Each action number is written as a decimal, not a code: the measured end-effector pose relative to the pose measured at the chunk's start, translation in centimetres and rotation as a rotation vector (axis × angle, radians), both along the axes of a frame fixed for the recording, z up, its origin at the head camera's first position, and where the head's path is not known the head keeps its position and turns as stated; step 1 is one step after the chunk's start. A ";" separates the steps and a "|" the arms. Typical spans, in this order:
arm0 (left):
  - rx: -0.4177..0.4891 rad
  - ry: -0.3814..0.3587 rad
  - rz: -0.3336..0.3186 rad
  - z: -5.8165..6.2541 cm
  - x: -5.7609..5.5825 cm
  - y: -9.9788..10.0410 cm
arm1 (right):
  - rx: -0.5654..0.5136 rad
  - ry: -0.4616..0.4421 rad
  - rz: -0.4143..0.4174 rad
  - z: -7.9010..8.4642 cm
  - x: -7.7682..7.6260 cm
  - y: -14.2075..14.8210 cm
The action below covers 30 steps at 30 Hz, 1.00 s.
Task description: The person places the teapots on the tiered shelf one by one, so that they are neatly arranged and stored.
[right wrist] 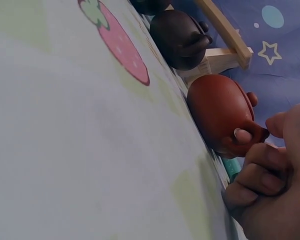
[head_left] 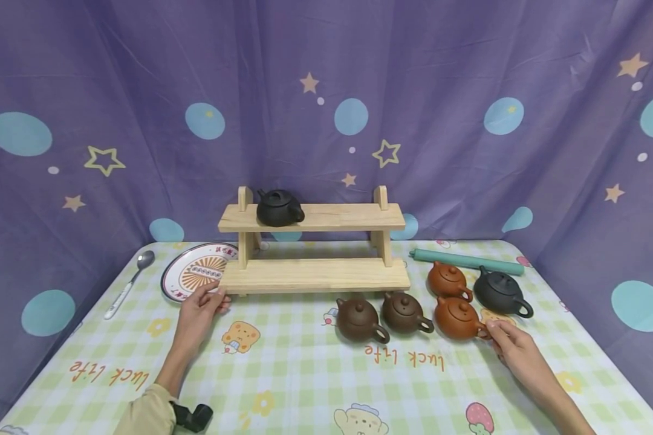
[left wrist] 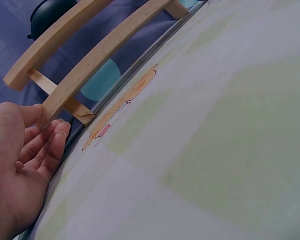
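Note:
A two-tier wooden shelf (head_left: 312, 275) stands at the back of the table, with a black teapot (head_left: 279, 208) on its upper board. My left hand (head_left: 198, 311) pinches the left end of the lower board, thumb above and fingers curled beneath. Far to the right, my right hand (head_left: 519, 356) holds the handle of the front reddish-brown teapot (head_left: 458, 317); in the right wrist view a fingertip (right wrist: 243, 135) pokes through the handle loop. This teapot appears to sit on the cloth. Another reddish-brown teapot (head_left: 446, 281) stands behind it.
Two dark brown teapots (head_left: 357, 319) stand before the shelf's right half. A black teapot (head_left: 500, 291) sits at the right, near a green rod (head_left: 468, 261). On the left lie a patterned plate (head_left: 175, 275), partly behind the shelf, and a spoon (head_left: 127, 289). A purple curtain (head_left: 283, 151) surrounds the table.

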State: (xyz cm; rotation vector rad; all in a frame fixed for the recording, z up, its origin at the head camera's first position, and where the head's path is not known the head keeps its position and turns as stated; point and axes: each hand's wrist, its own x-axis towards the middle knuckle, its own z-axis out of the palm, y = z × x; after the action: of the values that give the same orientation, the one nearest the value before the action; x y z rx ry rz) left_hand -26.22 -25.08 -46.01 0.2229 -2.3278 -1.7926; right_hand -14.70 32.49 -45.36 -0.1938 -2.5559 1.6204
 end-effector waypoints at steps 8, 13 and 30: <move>-0.001 0.004 0.000 0.1 0.0 0.0 | 0.049 0.005 -0.020 -0.2 -0.2 0.1; 0.005 0.001 -0.003 0.1 0.0 0.0 | 0.045 0.005 -0.021 -0.1 -0.2 0.0; 0.010 -0.002 -0.001 0.0 0.0 0.0 | 0.082 0.054 -0.056 -0.3 0.1 -0.5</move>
State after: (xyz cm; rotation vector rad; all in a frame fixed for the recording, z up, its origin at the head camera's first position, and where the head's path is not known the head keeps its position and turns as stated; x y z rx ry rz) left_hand -26.24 -25.13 -45.98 0.2252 -2.3212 -1.8060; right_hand -14.64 31.97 -45.66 -0.2086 -2.5470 1.4774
